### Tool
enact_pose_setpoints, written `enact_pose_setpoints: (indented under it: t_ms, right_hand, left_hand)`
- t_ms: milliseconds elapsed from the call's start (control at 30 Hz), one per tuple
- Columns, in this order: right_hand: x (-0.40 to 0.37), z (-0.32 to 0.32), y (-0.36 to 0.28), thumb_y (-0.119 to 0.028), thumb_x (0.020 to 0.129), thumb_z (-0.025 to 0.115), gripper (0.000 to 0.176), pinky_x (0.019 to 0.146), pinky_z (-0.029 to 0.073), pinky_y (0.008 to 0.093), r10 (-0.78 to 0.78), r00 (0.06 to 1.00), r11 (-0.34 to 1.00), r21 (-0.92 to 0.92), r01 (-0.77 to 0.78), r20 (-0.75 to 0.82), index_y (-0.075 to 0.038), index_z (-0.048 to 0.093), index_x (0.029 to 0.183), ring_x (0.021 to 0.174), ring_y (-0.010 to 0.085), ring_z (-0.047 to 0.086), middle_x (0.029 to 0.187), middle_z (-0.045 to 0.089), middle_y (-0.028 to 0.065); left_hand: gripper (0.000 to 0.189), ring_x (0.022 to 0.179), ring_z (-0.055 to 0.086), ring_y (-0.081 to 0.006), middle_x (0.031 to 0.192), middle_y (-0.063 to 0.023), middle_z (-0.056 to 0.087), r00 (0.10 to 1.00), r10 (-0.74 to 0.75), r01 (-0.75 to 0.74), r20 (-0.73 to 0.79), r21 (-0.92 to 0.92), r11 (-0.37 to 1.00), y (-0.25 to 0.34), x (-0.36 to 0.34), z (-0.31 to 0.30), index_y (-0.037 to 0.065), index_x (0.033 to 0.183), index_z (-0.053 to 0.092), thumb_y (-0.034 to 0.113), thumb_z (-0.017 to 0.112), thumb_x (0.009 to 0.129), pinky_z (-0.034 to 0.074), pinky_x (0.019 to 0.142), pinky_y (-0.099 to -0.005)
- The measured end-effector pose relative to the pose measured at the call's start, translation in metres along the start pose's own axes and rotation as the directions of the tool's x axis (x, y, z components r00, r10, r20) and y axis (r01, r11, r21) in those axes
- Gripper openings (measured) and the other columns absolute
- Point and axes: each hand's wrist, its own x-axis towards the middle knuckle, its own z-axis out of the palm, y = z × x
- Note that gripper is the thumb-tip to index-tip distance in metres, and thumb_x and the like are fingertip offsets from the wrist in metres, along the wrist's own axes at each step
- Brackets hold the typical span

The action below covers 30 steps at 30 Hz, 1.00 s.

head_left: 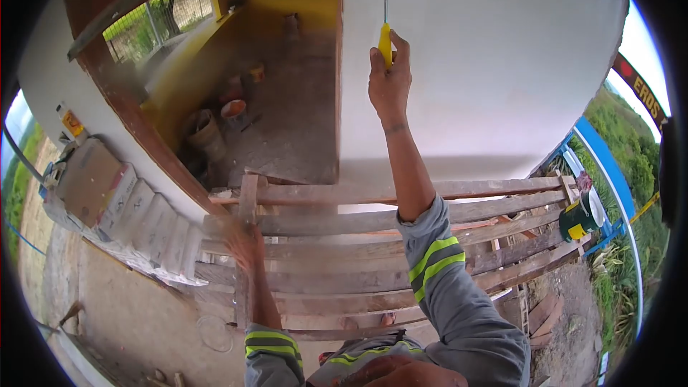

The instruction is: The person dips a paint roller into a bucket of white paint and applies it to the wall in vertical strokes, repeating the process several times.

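My right hand [391, 86] is raised in front of the white wall [494, 64], closed round the yellow handle of a paint roller [385, 41]. Its thin metal rod bends near the top of the view; the roller's head cannot be made out against the wall. Lower down on the left, my left hand [246, 246] is on a wooden crosspiece [249, 197] of the plank platform [337, 226]. Its fingers look wrapped round the wood, though a smear on the lens blurs them.
A doorway on the left shows a room with several buckets [233, 110] on its floor. Beside it, a cardboard box [89, 175] sits by stacked bags [154, 222]. A dark green paint bucket [582, 216] stands at the platform's right end, near a blue-edged panel [609, 165].
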Motion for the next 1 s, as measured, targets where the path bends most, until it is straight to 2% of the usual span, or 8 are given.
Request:
enact_pose_setpoints:
  t_ms: [267, 333, 433, 533, 733, 800, 900, 1000]
  right_hand:
    - [-0.130, -0.016, 0.091, -0.006, 0.100, 0.053, 0.045, 0.101, 0.046, 0.0445, 0.117, 0.992, 0.991, -0.066, -0.114, 0.041, 0.001, 0.042, 0.143, 0.121, 0.0424, 0.057, 0.132, 0.058, 0.0243]
    - [-0.174, -0.016, 0.122, -0.006, 0.100, 0.053, 0.047, 0.105, 0.043, 0.0449, 0.216, 0.975, 0.968, -0.138, -0.208, 0.048, 0.000, 0.041, 0.144, 0.126, 0.0416, 0.054, 0.134, 0.057, 0.0239]
    - [-0.227, -0.014, 0.154, -0.015, 0.101, 0.054, 0.047, 0.100, 0.046, 0.0385, 0.159, 0.987, 0.957, -0.243, -0.156, -0.006, -0.001, 0.044, 0.144, 0.119, 0.0341, 0.060, 0.133, 0.057, 0.0234]
    - [-0.246, -0.020, 0.150, -0.009, 0.100, 0.052, 0.049, 0.108, 0.041, 0.0439, 0.325, 0.942, 0.941, -0.131, -0.313, 0.081, -0.001, 0.039, 0.147, 0.129, 0.0410, 0.052, 0.138, 0.054, 0.0238]
    - [-0.171, -0.004, 0.101, -0.008, 0.101, 0.053, 0.046, 0.103, 0.044, 0.0427, 0.139, 0.990, 0.981, -0.137, -0.140, -0.019, -0.001, 0.042, 0.145, 0.122, 0.0396, 0.057, 0.131, 0.059, 0.0229]
    - [-0.128, 0.000, 0.081, -0.007, 0.101, 0.053, 0.045, 0.100, 0.047, 0.0413, 0.147, 0.989, 0.989, 0.014, -0.147, -0.003, -0.001, 0.043, 0.144, 0.119, 0.0384, 0.059, 0.130, 0.059, 0.0227]
    - [-0.087, 0.008, 0.077, -0.011, 0.100, 0.055, 0.047, 0.071, 0.050, 0.0339, 0.041, 0.998, 0.999, 0.002, -0.041, -0.054, -0.009, 0.044, 0.145, 0.074, 0.0204, 0.057, 0.110, 0.064, 0.0163]
    - [-0.112, 0.000, 0.101, -0.011, 0.100, 0.055, 0.046, 0.079, 0.050, 0.0355, 0.036, 0.998, 0.995, -0.091, -0.041, -0.051, -0.006, 0.044, 0.144, 0.086, 0.0231, 0.061, 0.116, 0.064, 0.0183]
  left_hand:
    - [0.044, 0.106, 0.054, -0.0385, 0.112, -0.0156, 0.064, 1.000, -0.004, 0.004, 0.025, 0.017, 1.000, 0.004, 0.000, -0.005, 0.009, 0.120, 0.057, 0.030, 0.068, 0.083, 0.039, 0.096, -0.0505]
    - [0.044, 0.106, 0.054, -0.0384, 0.112, -0.0154, 0.064, 1.000, 0.004, -0.005, 0.023, 0.023, 1.000, 0.004, -0.001, -0.006, 0.010, 0.120, 0.057, 0.031, 0.068, 0.083, 0.039, 0.096, -0.0506]
    - [0.044, 0.107, 0.054, -0.0382, 0.113, -0.0152, 0.064, 1.000, 0.031, -0.031, 0.001, 0.031, 0.999, -0.001, 0.000, 0.000, 0.010, 0.120, 0.056, 0.031, 0.068, 0.083, 0.039, 0.096, -0.0509]
    - [0.043, 0.107, 0.055, -0.0378, 0.113, -0.0147, 0.064, 1.000, 0.027, -0.027, 0.013, 0.020, 0.999, -0.006, -0.001, 0.001, 0.010, 0.120, 0.056, 0.031, 0.068, 0.084, 0.038, 0.096, -0.0509]
    - [0.042, 0.107, 0.055, -0.0365, 0.113, -0.0135, 0.064, 1.000, -0.005, 0.004, 0.022, 0.010, 1.000, 0.003, -0.002, -0.004, 0.009, 0.120, 0.056, 0.031, 0.066, 0.086, 0.038, 0.094, -0.0504]
    - [0.042, 0.107, 0.056, -0.0361, 0.113, -0.0133, 0.065, 0.999, -0.006, 0.006, 0.033, 0.004, 1.000, 0.004, 0.000, -0.005, 0.009, 0.120, 0.056, 0.031, 0.066, 0.086, 0.038, 0.094, -0.0503]
    - [0.042, 0.107, 0.056, -0.0360, 0.114, -0.0132, 0.064, 0.997, -0.033, 0.032, 0.064, 0.015, 0.999, 0.010, 0.001, -0.011, 0.009, 0.120, 0.056, 0.032, 0.066, 0.086, 0.038, 0.094, -0.0503]
    - [0.043, 0.107, 0.055, -0.0362, 0.114, -0.0131, 0.064, 0.995, -0.045, 0.045, 0.091, 0.002, 0.999, 0.009, 0.002, -0.011, 0.009, 0.121, 0.055, 0.031, 0.067, 0.086, 0.038, 0.094, -0.0503]
